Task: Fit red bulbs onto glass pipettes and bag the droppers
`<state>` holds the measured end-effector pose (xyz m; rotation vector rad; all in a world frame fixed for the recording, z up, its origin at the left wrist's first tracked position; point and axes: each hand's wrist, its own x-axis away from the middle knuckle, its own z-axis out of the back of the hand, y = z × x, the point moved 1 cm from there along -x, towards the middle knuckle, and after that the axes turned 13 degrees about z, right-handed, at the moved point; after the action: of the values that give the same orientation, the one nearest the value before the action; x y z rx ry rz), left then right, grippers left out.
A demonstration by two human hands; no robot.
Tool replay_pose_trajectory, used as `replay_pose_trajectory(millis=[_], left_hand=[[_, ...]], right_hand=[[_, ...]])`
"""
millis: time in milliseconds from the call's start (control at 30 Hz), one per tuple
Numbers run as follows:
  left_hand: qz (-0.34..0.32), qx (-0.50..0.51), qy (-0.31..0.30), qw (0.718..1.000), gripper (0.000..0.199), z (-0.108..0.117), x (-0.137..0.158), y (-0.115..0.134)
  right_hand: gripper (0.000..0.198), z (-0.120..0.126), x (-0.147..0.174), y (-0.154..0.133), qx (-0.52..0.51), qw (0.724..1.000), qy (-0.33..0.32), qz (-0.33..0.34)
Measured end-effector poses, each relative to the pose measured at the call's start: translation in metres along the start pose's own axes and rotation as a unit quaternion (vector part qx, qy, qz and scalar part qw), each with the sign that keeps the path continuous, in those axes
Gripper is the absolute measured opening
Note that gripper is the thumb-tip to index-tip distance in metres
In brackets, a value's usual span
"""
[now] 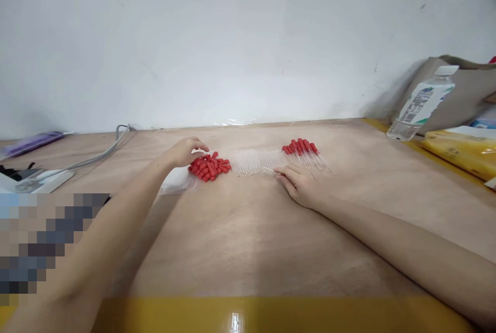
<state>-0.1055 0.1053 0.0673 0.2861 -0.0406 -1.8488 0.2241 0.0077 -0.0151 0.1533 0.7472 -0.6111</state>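
Note:
A heap of red rubber bulbs (209, 167) lies on the table, partly on a clear plastic bag (176, 180). My left hand (188, 151) is over the heap's far left side, fingers curved and apart; whether its fingertips touch the bag or a bulb is unclear. To the right lies a row of thin clear tubes (251, 161) side by side. My right hand (297, 182) is in front of them, its thumb and fingers pinched on the end of one thin clear tube (268, 170). Beyond that hand, several tubes with red bulbs fitted, like droppers (300, 147), lie together.
A water bottle (422, 103) leans by a grey bag (457, 95) at the right, behind a yellow packet (463, 149). At the left are a grey cable (103, 156) and a purple packet (34, 143). Yellow tape (271, 315) runs along the front edge; a white wall (240, 43) stands behind.

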Motion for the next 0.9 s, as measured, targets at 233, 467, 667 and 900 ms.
replay_pose_trajectory(millis=[233, 467, 667, 900], left_hand=[[0.009, -0.004, -0.103, 0.995, 0.023, 0.005, -0.021, 0.005], [0.002, 0.037, 0.018, 0.999, 0.016, 0.014, -0.005, 0.023], [-0.072, 0.202, 0.095, 0.972, 0.015, -0.019, 0.049, 0.086], [-0.069, 0.272, 0.028, 0.959, 0.019, -0.076, 0.070, 0.125]], right_hand=[[0.027, -0.001, -0.001, 0.001, -0.016, 1.000, 0.000, -0.009], [0.025, 0.002, -0.002, -0.001, -0.025, 1.000, 0.005, -0.014], [0.025, 0.004, -0.003, -0.002, -0.014, 1.000, -0.004, -0.020], [0.021, 0.006, -0.003, -0.003, -0.015, 1.000, 0.012, -0.010]])
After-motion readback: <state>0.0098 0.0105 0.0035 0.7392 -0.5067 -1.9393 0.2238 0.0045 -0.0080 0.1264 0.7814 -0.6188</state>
